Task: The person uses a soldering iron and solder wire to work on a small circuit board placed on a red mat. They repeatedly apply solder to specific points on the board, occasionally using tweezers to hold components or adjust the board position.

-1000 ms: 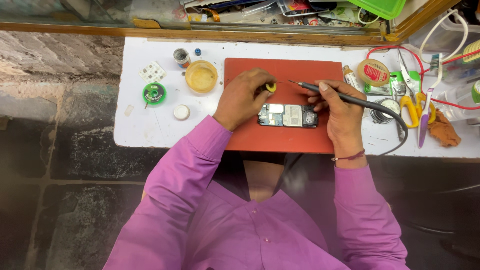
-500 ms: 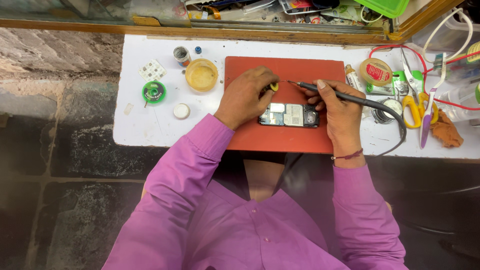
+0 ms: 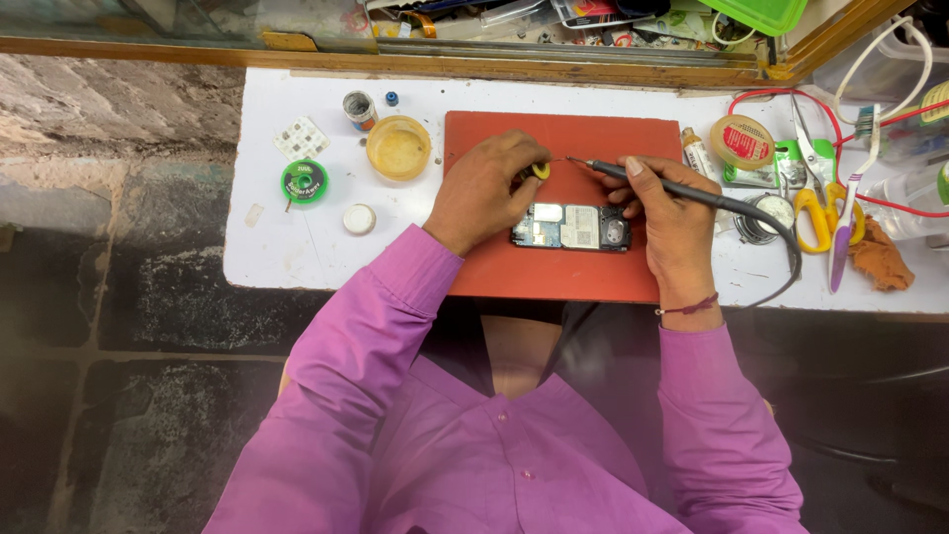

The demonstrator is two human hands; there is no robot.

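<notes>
The right hand (image 3: 664, 213) holds a black soldering iron (image 3: 672, 186) in a closed grip, like a pen, with its tip pointing left above the red mat (image 3: 583, 272). The left hand (image 3: 486, 190) pinches a small yellow piece (image 3: 541, 171) between its fingertips, close to the tip. The opened phone (image 3: 571, 226) lies on the mat between both hands, on the white counter (image 3: 297, 252).

The left hand (image 3: 491, 190) is curled, fingertips pinched together. The right hand (image 3: 668, 213) is closed in a pen-like grip. Both forearms are angled inward.
</notes>
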